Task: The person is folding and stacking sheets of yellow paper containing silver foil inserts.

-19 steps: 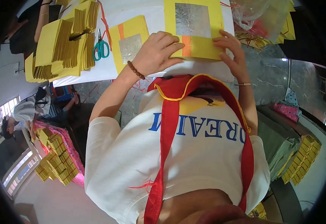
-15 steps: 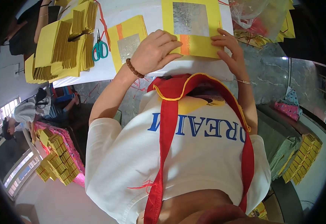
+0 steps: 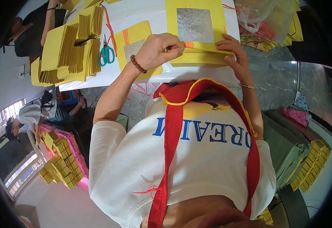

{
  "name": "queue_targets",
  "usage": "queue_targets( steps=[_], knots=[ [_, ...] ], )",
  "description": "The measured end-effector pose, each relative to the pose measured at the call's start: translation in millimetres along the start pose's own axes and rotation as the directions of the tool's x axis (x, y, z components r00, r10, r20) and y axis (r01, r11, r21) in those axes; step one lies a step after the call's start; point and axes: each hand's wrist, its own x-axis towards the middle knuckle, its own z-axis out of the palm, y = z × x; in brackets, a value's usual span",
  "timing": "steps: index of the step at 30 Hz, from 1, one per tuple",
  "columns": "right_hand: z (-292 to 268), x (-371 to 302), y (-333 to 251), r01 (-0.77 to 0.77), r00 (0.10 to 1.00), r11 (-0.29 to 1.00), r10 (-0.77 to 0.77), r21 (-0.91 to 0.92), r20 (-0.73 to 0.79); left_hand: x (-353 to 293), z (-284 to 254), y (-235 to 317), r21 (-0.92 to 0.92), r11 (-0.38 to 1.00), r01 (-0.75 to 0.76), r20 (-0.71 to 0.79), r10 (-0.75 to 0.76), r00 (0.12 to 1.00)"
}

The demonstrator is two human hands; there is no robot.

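Note:
A yellow paper sheet (image 3: 218, 26) with a silver rectangle and an orange strip lies before me at the table's far middle. Its near edge is bent up and over, and paper of the same yellow shows under it. My left hand (image 3: 160, 49) pinches that edge at its left end, beside the orange strip. At the right end my right hand (image 3: 235, 53) grips it, fingers on top and thumb at the near side. Left of my left hand lies another yellow sheet (image 3: 139, 31) with a silver patch, partly covered by my wrist.
Green-handled scissors (image 3: 106, 55) lie beside red strings (image 3: 110, 26) and stacks of folded yellow paper (image 3: 55, 47) on the white table (image 3: 93, 80). A clear plastic bag (image 3: 263, 19) is at the right. Another person's arm (image 3: 48, 22) reaches in at far left.
The sheet's near edge has been lifted and bent away from me. My left fingers have closed into a pinch, and my right hand has moved slightly nearer along its side.

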Motion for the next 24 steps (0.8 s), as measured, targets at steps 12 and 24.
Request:
queue_targets(
  steps=[12, 24],
  knots=[
    [1.4, -0.2, 3.7, -0.016, 0.999, 0.995, 0.019, 0.094, -0.028, 3.8, -3.8, -5.6, -0.149, 0.966, 0.209, 0.096, -0.196, 0.976],
    [11.5, 6.9, 9.1, -0.04, 0.984, 0.999, 0.036, -0.023, -0.172, 1.7, -9.4, -3.7, 0.017, 0.962, -0.274, -0.103, 0.274, 0.956]
  ],
)
